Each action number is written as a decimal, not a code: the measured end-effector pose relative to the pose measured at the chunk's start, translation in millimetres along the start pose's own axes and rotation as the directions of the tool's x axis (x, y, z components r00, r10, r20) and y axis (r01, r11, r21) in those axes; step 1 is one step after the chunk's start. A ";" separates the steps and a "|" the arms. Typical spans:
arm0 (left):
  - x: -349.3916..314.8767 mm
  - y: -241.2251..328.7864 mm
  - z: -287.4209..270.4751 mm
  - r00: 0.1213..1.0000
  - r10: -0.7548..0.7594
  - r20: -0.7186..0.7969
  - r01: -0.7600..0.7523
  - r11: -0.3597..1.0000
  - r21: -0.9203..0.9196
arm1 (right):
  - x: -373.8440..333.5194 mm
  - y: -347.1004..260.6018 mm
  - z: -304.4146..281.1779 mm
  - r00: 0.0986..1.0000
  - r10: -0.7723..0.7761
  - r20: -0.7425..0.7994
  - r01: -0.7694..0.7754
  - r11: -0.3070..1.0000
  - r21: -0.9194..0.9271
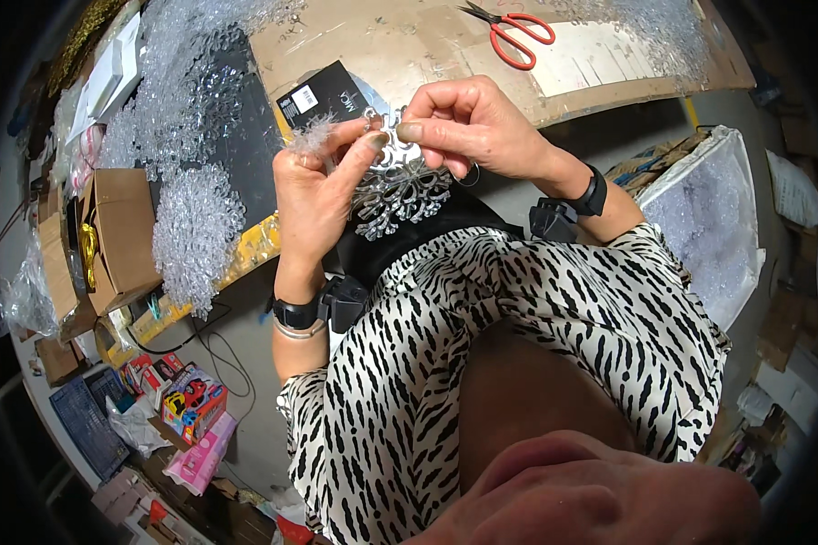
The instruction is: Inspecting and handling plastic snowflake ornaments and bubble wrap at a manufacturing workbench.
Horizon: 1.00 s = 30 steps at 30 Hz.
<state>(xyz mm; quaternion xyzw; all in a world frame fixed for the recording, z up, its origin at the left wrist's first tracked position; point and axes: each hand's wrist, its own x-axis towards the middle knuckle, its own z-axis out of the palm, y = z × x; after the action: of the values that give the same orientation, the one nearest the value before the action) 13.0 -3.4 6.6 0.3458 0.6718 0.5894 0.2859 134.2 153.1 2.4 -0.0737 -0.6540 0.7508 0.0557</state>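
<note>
A clear plastic snowflake ornament (403, 195) hangs between my hands at the table's near edge, above my lap. My left hand (323, 195) is closed, thumb and forefinger pinching the ornament's upper left part. A tuft of whitish, thread-like strands (313, 135) sticks out between that hand's fingers. My right hand (482, 127) pinches the ornament's upper right part, its thumb close to my left thumb. Below the right fingers shows a thin loop (469, 174), perhaps thread or wire. Whatever tiny piece lies between the fingertips is hidden.
Red-handled scissors (516, 38) lie on the cardboard-covered table (400, 41). Just beyond my hands is a black printed card (325, 94). Clear plastic ornaments (195, 222) pile up at the left, beside a cardboard box (123, 236). A lined carton (713, 218) of clear pieces stands at right.
</note>
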 end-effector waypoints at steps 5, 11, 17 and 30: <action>-1.8 -8.2 1.4 0.999 0.036 -0.025 -0.034 0.997 0.075 | -0.1 -3.5 0.3 0.999 0.052 0.007 -0.052 0.999 0.001; -2.4 -11.4 1.2 0.998 0.037 -0.050 -0.032 0.994 0.103 | 0.4 -0.4 -2.8 0.991 0.134 0.017 -0.134 0.990 0.048; -0.5 -11.7 2.3 0.997 0.060 -0.043 -0.054 0.990 0.132 | 0.9 5.5 -6.2 0.975 0.185 0.125 -0.209 0.955 0.210; 1.0 -5.5 6.8 0.988 0.157 0.007 -0.152 0.944 0.292 | 3.6 10.6 -13.1 0.970 0.209 0.123 -0.240 0.907 0.346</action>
<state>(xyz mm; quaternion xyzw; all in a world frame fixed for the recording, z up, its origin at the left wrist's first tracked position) 17.2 1.0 0.2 0.4307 0.7246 0.5073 0.1793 133.2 165.0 -9.9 -0.1056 -0.4950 0.8612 -0.0459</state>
